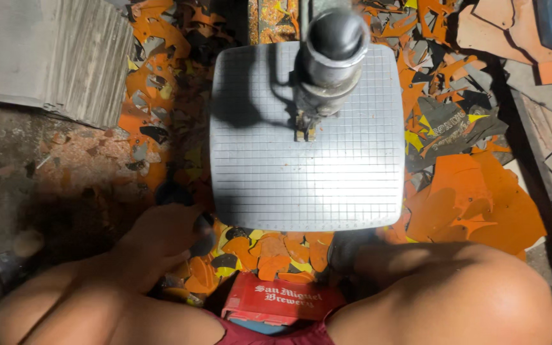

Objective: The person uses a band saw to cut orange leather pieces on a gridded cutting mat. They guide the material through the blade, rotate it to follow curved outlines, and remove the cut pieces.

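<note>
From the head view, the left hand (pixel 164 239) reaches under the front left corner of the one gridded grey surface (pixel 257 166), its grip closed around a dark knob-like thing (pixel 204 235); this looks like an adjusting step, and the next move calls for a steady turn. The right hand is out of sight. One cutter head (pixel 328 57) stands above; orange scraps (pixel 480 204) litter the floor, one red box (pixel 282 300) below
</note>
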